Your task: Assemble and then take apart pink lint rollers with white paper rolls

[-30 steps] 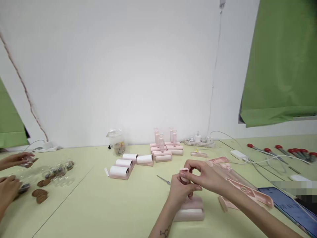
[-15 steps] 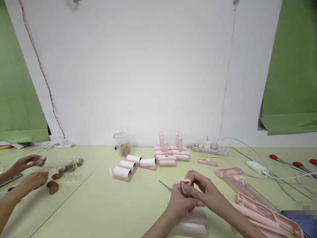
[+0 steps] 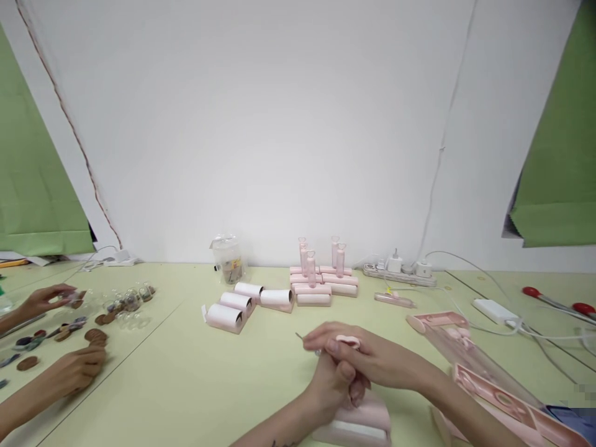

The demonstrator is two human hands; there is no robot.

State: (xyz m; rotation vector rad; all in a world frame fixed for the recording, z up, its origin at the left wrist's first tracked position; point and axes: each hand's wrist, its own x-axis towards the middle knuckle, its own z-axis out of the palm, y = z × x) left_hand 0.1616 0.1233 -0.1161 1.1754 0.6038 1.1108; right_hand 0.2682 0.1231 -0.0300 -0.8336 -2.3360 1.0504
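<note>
My left hand (image 3: 329, 386) is closed, with its fingers mostly hidden behind the other hand. My right hand (image 3: 379, 357) lies across the top of it, fingers stretched over and thumb bent inward. A small pink plastic loop (image 3: 348, 339) pokes up between the two hands, gripped there. The thin metal tip of a slim tool (image 3: 298, 336) sticks out to the left past the right fingertips; the rest of it is covered. Just below the hands lies a pink cylinder-shaped housing (image 3: 361, 428) with a white strip along it.
Pink-white housings (image 3: 226, 316) stand left of centre; pink tubes with looped tops (image 3: 311, 273) stand on more housings behind. Pink trays (image 3: 507, 397), cables and a power strip (image 3: 400, 275) lie right. At left, a co-worker's hands (image 3: 79, 372) handle small round pieces near clear domes (image 3: 128, 301).
My right hand has moved left over my left hand, its fingers now stretched across and covering most of the slim tool. The co-worker's nearer hand has moved right and down. The view has shifted slightly.
</note>
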